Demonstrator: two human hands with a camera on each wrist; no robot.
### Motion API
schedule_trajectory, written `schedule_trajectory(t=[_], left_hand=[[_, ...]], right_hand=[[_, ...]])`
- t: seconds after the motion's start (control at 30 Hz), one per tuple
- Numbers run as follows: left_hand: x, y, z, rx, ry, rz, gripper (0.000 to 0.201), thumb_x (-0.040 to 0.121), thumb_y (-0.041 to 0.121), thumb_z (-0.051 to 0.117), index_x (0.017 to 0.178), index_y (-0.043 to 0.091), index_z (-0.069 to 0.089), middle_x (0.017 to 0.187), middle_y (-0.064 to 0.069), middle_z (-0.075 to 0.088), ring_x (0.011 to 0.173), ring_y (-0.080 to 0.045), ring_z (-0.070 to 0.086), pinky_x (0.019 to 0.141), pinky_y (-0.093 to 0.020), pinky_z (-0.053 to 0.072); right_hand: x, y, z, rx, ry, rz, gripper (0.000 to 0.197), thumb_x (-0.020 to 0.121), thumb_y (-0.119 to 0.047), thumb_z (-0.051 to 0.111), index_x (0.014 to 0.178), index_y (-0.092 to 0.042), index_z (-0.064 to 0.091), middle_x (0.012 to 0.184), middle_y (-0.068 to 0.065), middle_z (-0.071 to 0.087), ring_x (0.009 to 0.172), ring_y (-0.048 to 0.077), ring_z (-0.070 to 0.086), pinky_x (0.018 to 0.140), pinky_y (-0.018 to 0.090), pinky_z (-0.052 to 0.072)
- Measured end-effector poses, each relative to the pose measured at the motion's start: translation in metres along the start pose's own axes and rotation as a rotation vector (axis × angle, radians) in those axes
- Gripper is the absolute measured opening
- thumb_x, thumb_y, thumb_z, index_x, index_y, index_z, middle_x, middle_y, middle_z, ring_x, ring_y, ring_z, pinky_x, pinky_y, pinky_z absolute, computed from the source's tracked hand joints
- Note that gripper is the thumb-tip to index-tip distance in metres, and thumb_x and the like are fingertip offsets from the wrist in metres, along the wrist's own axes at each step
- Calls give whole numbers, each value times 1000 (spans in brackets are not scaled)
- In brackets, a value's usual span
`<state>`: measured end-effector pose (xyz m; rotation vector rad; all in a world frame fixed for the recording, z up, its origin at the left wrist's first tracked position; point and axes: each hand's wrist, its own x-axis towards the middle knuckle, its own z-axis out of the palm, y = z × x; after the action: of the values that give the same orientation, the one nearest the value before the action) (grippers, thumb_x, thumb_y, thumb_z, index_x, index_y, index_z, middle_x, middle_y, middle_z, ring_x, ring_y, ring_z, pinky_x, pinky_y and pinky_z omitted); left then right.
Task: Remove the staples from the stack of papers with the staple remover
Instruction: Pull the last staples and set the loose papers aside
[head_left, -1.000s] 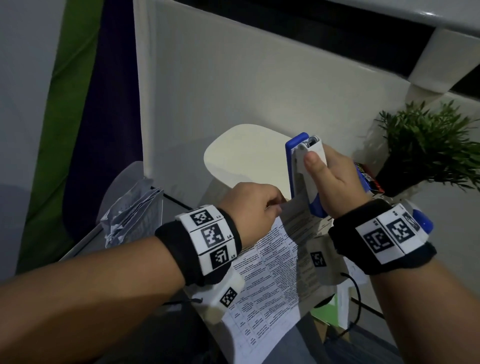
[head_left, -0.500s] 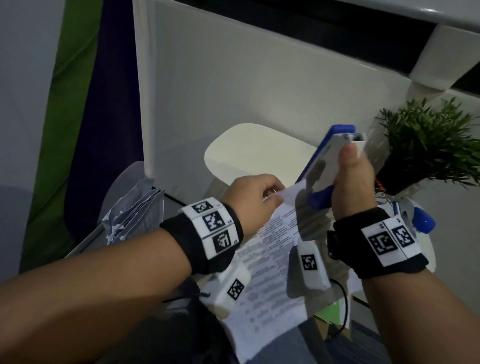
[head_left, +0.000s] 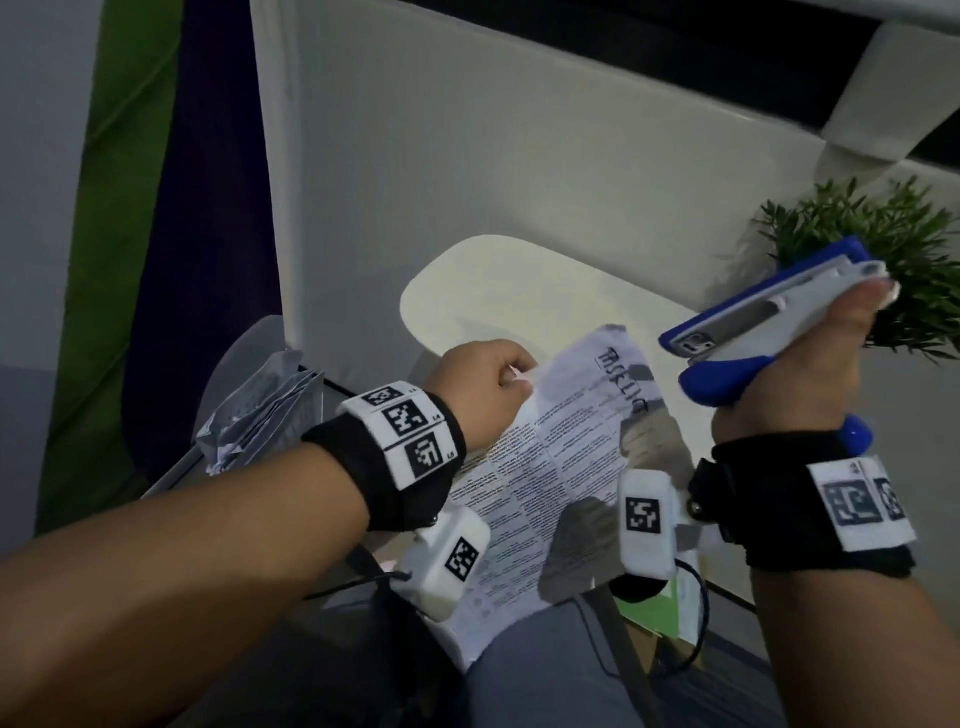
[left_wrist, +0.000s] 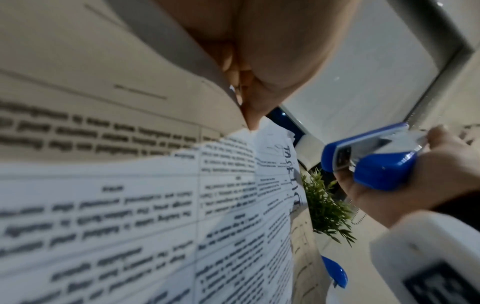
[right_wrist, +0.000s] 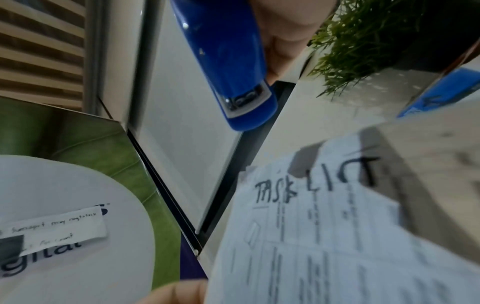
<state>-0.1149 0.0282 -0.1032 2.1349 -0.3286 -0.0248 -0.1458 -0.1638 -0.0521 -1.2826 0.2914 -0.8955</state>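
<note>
Nearest the head camera: both forearms, each with a black wrist strap carrying white coded tags. The stack of papers (head_left: 545, 483) lies over the lap, printed in columns, with a handwritten heading at its far end.

Left hand (head_left: 480, 387): fingers curled, pinching the far left corner of the stack of papers. Left wrist view confirms it: fingertips (left_wrist: 249, 115) closed on the top sheet's corner, that sheet lifted off the pages below.

Right hand (head_left: 810, 379): clamped round a blue and white stapler-shaped tool, taken here as the staple remover (head_left: 769, 325). Thumb lies along its white upper side, near the rear end. Tool is held in the air, up and to the right of the papers, clear of them, with its front end pointing left toward the heading. Right wrist view shows its blue nose (right_wrist: 246, 102) above the heading, not touching. Hands are apart, paper's top edge between them.

No staple is distinguishable in any view.

Farther out: a crumpled pile of papers (head_left: 260, 415) left of the left wrist; a white rounded pad (head_left: 493, 280) beyond the sheet; a white panel (head_left: 519, 156) behind that; a green plant (head_left: 883, 249) at right, behind the tool.
</note>
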Motion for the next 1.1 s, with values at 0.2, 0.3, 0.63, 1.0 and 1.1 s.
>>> schedule_trajectory(t=[0.2,0.3,0.63,1.0,1.1], left_hand=[[10,-3,2,26,-4,-52,21,89,15,56,107,25,58,80,7,55,76,-13,56,70,-20,41],[13,1,5,334,-52,-12,43,87,8,53,126,26,47,115,1,52,105,-20,50,81,-25,39],[53,27,28,676,-209,95,29,95,27,49,121,16,58,121,-4,60,112,-24,54,87,-30,42],[66,22,30,610,-210,64,21,91,9,52,103,17,67,112,-3,65,103,-22,58,74,-21,36],[68,14,31,528,-165,39,21,92,10,48,104,14,65,110,-5,65,102,-24,58,76,-24,39]], right_hand=[[-16,35,4,-110,-60,338,66,72,-88,42,93,-30,65,115,-5,69,97,26,67,88,41,52],[-22,54,3,0,-58,579,52,88,-76,39,85,-31,65,76,-1,62,64,29,58,59,40,50],[-15,72,1,52,-49,622,49,91,-71,38,91,-28,61,79,7,62,74,29,61,67,43,48],[-2,65,26,-116,-85,577,86,60,-90,39,103,-20,64,103,11,70,92,33,69,85,52,56],[-4,79,29,-105,-67,587,103,42,-101,35,106,-24,62,109,12,69,95,37,68,85,61,54]])
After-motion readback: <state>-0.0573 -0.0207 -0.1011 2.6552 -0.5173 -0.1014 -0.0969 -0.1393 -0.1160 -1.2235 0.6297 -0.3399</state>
